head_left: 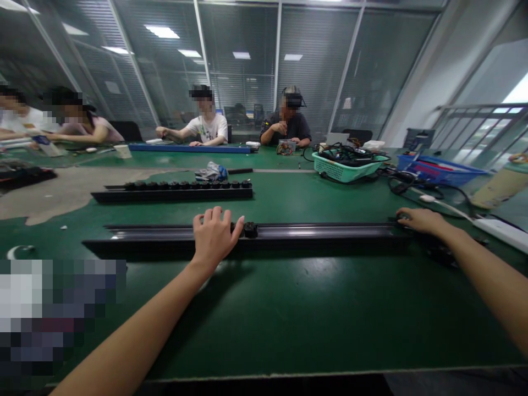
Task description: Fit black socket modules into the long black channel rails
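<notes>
A long black metal rail (322, 231) with a shiny inner channel lies across the green table in front of me. My left hand (214, 234) is laid over it left of the middle, its fingers bent over the far edge. Just beside the thumb, a small black block (249, 230) sits in the channel. At the rail's right end, my right hand (423, 221) has its fingers closed around a small black part (404, 216), mostly hidden by the fingers. More black parts (443, 250) lie on the table below that wrist.
Behind the rail lies a second black rail (173, 193) carrying a row of black blocks. Grey gloves (212, 171) rest beyond it. A green basket of cables (344, 168), a blue basket (443, 169) and a white power strip (503, 231) stand right. Several people sit across the table.
</notes>
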Tool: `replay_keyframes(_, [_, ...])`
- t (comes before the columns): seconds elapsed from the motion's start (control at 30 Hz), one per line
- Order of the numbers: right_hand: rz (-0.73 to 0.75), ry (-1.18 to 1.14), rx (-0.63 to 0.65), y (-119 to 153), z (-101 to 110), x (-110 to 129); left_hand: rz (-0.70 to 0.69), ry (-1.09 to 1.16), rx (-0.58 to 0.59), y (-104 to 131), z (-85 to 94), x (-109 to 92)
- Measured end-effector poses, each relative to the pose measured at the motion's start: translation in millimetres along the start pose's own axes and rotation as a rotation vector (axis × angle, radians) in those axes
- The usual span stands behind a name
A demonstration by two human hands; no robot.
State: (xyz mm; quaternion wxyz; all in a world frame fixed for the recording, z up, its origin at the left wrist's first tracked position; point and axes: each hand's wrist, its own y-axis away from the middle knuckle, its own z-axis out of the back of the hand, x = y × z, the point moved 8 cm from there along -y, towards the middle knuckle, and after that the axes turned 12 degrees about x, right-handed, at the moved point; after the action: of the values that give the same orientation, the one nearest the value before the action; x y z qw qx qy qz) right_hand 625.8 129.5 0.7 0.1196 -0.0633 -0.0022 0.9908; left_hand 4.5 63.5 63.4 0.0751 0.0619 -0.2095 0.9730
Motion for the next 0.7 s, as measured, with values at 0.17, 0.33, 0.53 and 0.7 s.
replay_keyframes(0.17, [-0.208,0.114,0.082,10,13,17,0.351,-0.044,0.134,2,-6.4,44])
replay_keyframes(0.33, [0.111,0.176,-0.1,46,62,154,0.441,-0.027,0.251,3,-13.6,56])
replay_keyframes(0.53, [0.836,-0.317,-0.054,135,92,363,0.411,0.044,0.314,3,-14.7,48])
replay_keyframes(0.7, [0.936,-0.351,-0.076,163,95,440,0.337,0.048,0.274,2,-9.8,39])
